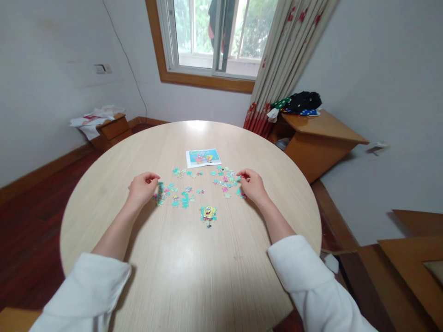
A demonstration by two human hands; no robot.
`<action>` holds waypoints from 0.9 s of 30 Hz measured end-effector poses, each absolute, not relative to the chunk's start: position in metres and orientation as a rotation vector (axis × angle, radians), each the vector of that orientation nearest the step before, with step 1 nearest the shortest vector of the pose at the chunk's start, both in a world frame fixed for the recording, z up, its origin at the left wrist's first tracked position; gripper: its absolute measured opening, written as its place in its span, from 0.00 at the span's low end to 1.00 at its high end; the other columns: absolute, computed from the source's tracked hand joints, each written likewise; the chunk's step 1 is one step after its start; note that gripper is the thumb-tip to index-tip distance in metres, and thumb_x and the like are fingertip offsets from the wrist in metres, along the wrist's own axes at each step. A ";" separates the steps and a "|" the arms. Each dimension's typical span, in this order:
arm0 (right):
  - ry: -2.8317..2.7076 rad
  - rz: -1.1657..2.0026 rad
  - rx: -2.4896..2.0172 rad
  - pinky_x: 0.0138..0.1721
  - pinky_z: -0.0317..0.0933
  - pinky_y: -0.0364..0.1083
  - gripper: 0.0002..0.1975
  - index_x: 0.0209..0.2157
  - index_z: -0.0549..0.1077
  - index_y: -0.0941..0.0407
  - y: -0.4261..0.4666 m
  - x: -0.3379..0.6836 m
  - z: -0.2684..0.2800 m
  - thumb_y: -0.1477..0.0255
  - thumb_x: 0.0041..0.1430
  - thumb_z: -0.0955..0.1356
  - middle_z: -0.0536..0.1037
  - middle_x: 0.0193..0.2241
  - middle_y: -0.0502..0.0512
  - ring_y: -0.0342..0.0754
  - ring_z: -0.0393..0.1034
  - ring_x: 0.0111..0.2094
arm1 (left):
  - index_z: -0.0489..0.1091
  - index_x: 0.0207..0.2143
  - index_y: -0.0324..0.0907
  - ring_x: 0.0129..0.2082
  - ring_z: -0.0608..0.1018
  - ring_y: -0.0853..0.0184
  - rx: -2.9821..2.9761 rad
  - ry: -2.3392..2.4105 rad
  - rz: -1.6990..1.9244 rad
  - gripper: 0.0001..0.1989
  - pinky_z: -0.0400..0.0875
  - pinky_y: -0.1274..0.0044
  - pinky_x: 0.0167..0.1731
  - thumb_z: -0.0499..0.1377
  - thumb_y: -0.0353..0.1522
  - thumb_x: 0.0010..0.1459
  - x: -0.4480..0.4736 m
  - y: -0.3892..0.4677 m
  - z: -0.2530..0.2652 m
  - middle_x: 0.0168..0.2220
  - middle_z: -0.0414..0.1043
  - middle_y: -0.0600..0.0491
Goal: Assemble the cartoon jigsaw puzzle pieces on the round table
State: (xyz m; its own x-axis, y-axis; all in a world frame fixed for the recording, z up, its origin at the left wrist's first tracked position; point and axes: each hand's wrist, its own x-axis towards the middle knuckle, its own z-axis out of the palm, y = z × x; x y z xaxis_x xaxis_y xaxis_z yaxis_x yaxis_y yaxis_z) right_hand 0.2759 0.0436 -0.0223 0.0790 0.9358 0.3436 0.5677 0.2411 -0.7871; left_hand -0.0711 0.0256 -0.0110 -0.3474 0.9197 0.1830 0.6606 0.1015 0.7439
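Note:
My left hand [142, 188] hovers at the left end of the jigsaw pieces, its fingers curled together over a small heap of pieces [159, 194]. My right hand [253, 185] is at the right-hand cluster of pieces [225, 180], thumb and fingers pinched near the loose ones at its edge. What either hand holds, if anything, is too small to make out. Between the hands and closer to me lies a joined section [208, 214] showing a yellow cartoon sponge. More turquoise pieces [185, 199] lie scattered left of centre. Behind them sits a printed reference picture [203, 157].
Everything lies on a round, pale wooden table [180, 272]. Beyond it are a window [221, 37] and a patterned curtain [277, 60]. A wooden cabinet [321, 133] with dark cloth on top stands to the right. White cloth [95, 117] rests on a low wooden piece at the left.

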 end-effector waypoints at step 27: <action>-1.323 0.458 -1.467 0.41 0.62 0.50 0.13 0.29 0.73 0.58 0.062 0.293 -0.047 0.77 0.44 0.59 0.73 0.29 0.55 0.48 0.67 0.32 | 0.70 0.32 0.44 0.43 0.76 0.55 1.663 2.253 0.931 0.08 0.62 0.65 0.47 0.53 0.33 0.52 -0.068 0.025 -0.019 0.37 0.77 0.48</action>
State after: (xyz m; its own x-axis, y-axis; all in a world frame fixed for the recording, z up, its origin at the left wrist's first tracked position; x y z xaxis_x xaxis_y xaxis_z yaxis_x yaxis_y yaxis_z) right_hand 0.2930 0.0624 -0.0471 0.3133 0.8830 0.3496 0.4776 0.1717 -0.8616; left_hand -0.0680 0.0251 -0.0189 -0.3522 0.9126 0.2078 0.7931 0.1730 0.5840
